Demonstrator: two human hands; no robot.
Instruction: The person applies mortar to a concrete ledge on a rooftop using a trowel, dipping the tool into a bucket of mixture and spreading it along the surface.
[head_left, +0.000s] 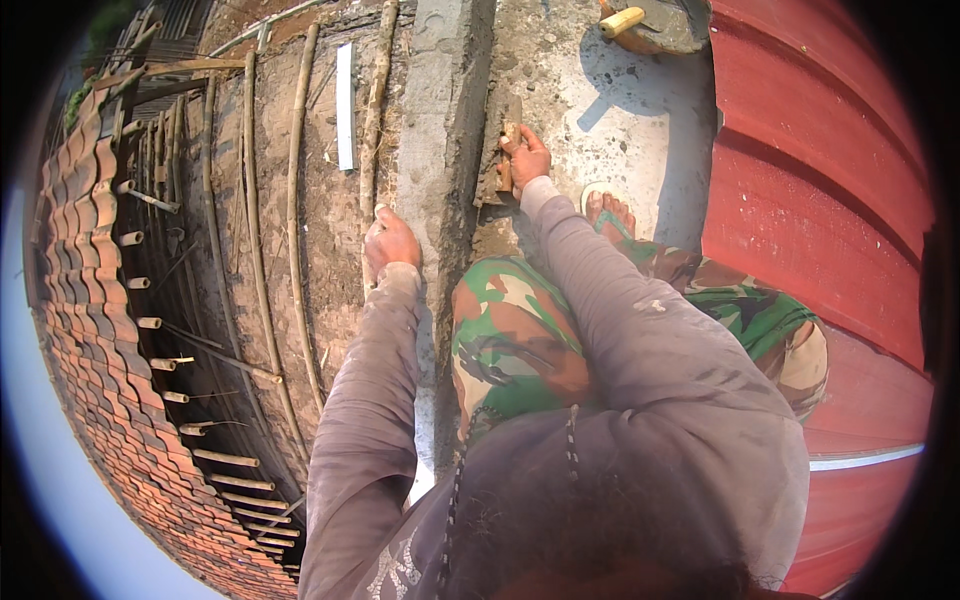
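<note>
**Right hand holding a wooden float against the side of a concrete beam, viewed from the head**

The right hand (528, 162) grips the wooden float (508, 182), a brown block, with its fingers closed around the handle. The float stands along the right side of a grey concrete beam (432, 110), close to the beam's rough lower edge. The left hand (392, 243) lies at the opposite edge of the same beam, its fingers narrow and curled; whether they enclose anything cannot be told. Beside it runs a bamboo pole (375, 120), and farther left a white strip (346, 105) lies against a brown, weathered wall (325, 230). More poles cross this surface, and a tiled roof (90, 290) curves along the left margin. To the right of the float, a sandalled foot (612, 212) rests on a pale, mortar-spotted slab (645, 140). At the top of the slab sits a rounded container (665, 28), with a wooden handle (622, 22) at its near side. Red corrugated sheeting (820, 170) borders the slab on the right.
</note>
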